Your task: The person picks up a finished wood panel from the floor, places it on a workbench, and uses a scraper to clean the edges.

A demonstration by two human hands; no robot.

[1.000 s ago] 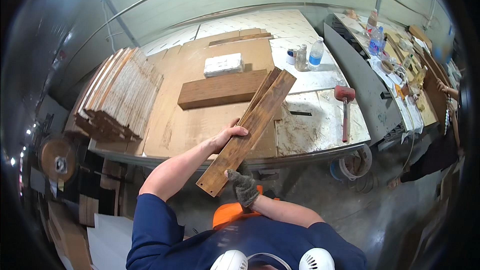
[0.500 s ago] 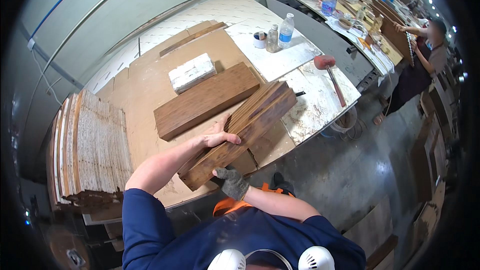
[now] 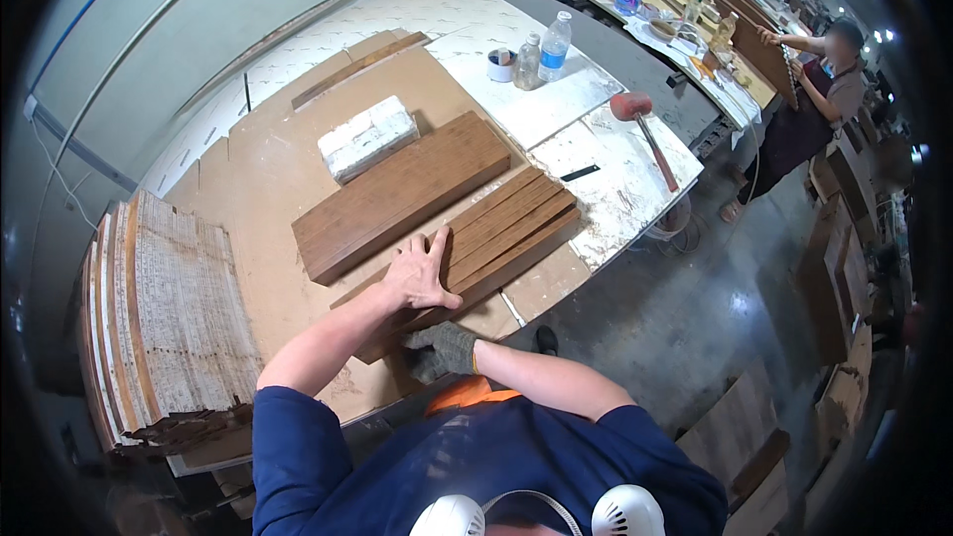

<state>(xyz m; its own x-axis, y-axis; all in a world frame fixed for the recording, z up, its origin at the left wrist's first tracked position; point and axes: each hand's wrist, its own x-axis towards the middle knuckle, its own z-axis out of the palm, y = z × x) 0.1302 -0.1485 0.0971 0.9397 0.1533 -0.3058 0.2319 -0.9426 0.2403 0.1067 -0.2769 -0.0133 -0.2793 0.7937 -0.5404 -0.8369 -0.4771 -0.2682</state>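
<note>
Boards (image 3: pixel 511 228) lie stacked beneath a bare left hand (image 3: pixel 422 276) at the table's (image 3: pixel 635 179) front.
Fingers spread, that hand rests on top, the nearer to mid-length; the gloved right hand (image 3: pixel 442 349) sits at the near edge by the left end, its grip hidden. The boards' long axis runs far-right, alongside the beam (image 3: pixel 402 197).

The boards (image 3: pixel 511 218) are streaked brown, the glove (image 3: pixel 447 348) grey, the shirt (image 3: pixel 476 471) navy, and the mallet head (image 3: pixel 630 106) dull red.
</note>
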